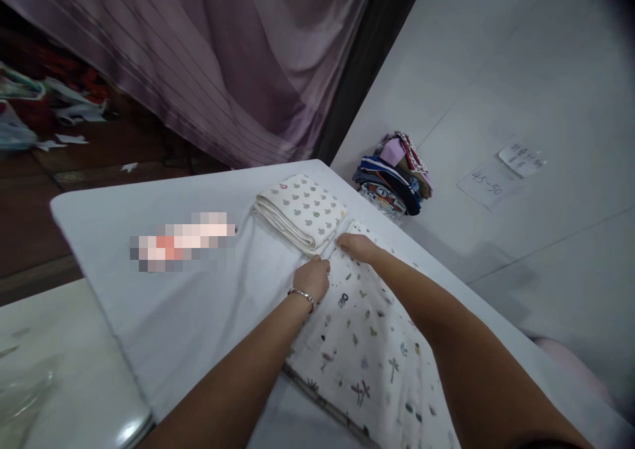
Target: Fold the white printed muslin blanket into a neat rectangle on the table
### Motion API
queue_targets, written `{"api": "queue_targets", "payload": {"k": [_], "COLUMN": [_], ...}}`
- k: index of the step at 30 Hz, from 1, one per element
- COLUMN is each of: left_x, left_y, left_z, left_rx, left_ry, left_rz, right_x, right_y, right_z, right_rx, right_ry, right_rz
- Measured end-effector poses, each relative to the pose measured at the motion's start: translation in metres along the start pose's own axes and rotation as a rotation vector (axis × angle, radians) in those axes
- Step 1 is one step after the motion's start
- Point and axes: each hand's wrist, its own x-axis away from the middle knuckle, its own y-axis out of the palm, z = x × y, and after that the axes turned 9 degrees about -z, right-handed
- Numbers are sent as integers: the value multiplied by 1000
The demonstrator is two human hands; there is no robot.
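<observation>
A white cloth with small palm and animal prints lies folded along the near part of the table. At its far edge, my left hand, with a bracelet at the wrist, is closed on one corner. My right hand pinches the same edge a little farther to the right. Just beyond both hands rests a folded white cloth with grey prints, its stacked layers showing at the front. My forearms cover parts of the nearer cloth.
The white table has a blurred-out patch on its left side. Folded clothes are piled beyond the right edge, by a wall with paper notes. A purple curtain hangs behind. A pale surface adjoins at left.
</observation>
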Motion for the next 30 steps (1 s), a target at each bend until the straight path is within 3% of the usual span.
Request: {"api": "queue_targets", "payload": {"k": [8,13,19,24,30], "left_x": [-2,-1,2,1,-1], "left_y": [3,2,0,-1,1], "left_z": [-2,-1,2,3,3], "left_rx": [3,2,8,-7,44], "left_ry": [15,9,-26,-14,-3], "left_rz": [21,9,28,26,33], "right_x": [3,21,35,31,16], "right_y": [-8,0,8,6,-4], "right_z": [-4,-4,2,2,4], "right_rx": [182,221,234,231,252], "right_ry": [-38,-38,21,-37,-60], "right_rz": [-46,41,10,14,-80]}}
